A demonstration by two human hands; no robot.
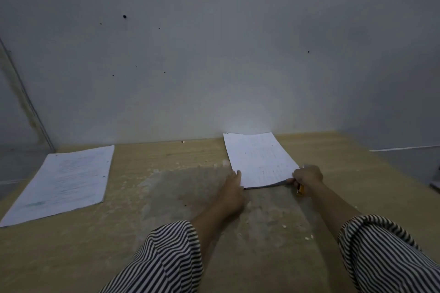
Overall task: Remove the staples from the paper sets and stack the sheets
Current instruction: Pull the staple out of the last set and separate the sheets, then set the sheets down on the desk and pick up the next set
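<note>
A: Where is the paper set she is working on?

B: At the far side of the counter, to the right, lying flat just short of the wall. A second lot of sheets lies well apart at the left edge.

A: And the hands?

B: The left hand lies flat with straight fingers, touching the set's near left corner. The right hand is curled at the near right corner, pinching the edge there, which lifts slightly. It also grips a small tool with an orange end, probably a staple remover, though too little of it shows to be sure.

A: How should the paper handle?

B: Light, thin and floppy, likely to slide on smooth wood grain and to tear at a corner if pulled hard. Holding it down flat while working the corner seems wise.

A: Surfaces?

B: The counter is pale wood with a worn, dull grey patch and small crumbs; the sleeves are striped fabric.
</note>
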